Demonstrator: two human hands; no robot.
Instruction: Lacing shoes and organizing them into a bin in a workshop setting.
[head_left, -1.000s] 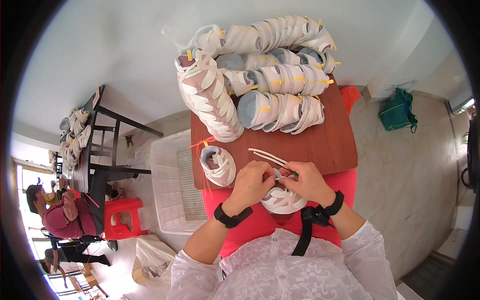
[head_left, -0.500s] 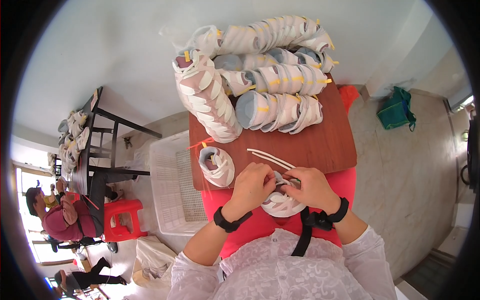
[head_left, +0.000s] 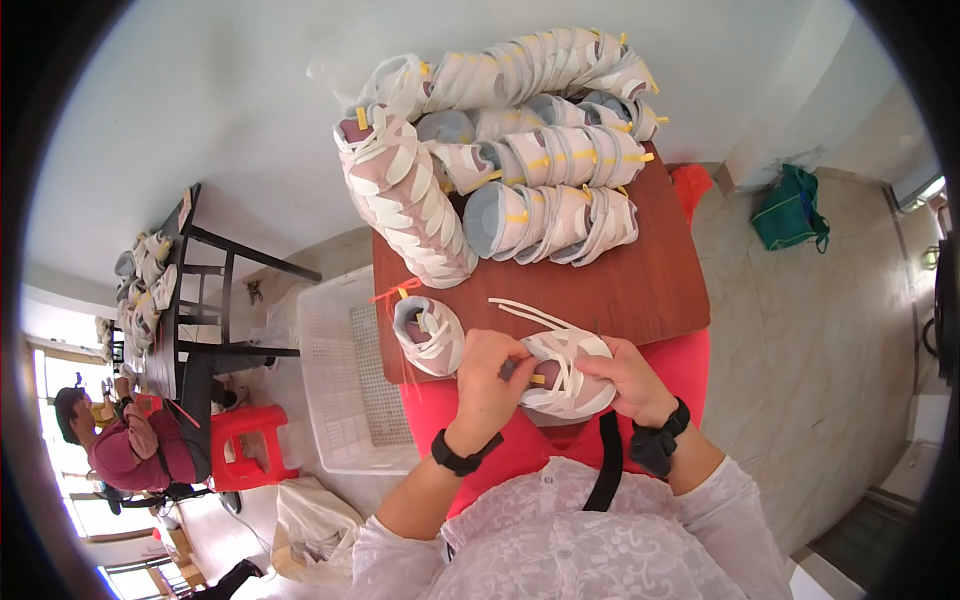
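Over my lap, at the near edge of the table, I hold a pale pink and white shoe upper (head_left: 566,378) between both hands. My left hand (head_left: 490,378) pinches its collar beside the opening and yellow tab. My right hand (head_left: 633,382) grips the toe end, thumb on top and fingers partly hidden behind. White laces cross the upper, and a loose lace end (head_left: 525,312) trails onto the tabletop. A similar laced upper (head_left: 430,335) stands just left of my left hand, apart from it.
Nested rows of shoe uppers (head_left: 560,220) cover the back of the brown table (head_left: 660,280). A white plastic crate (head_left: 340,400) stands left on the floor. Further left, a person (head_left: 140,445) sits near a red stool (head_left: 250,440). A green bag (head_left: 790,210) lies right.
The shoe upper has been turned so its toe points right and its laces show. My left hand has shifted to the collar, my right hand to the toe end.
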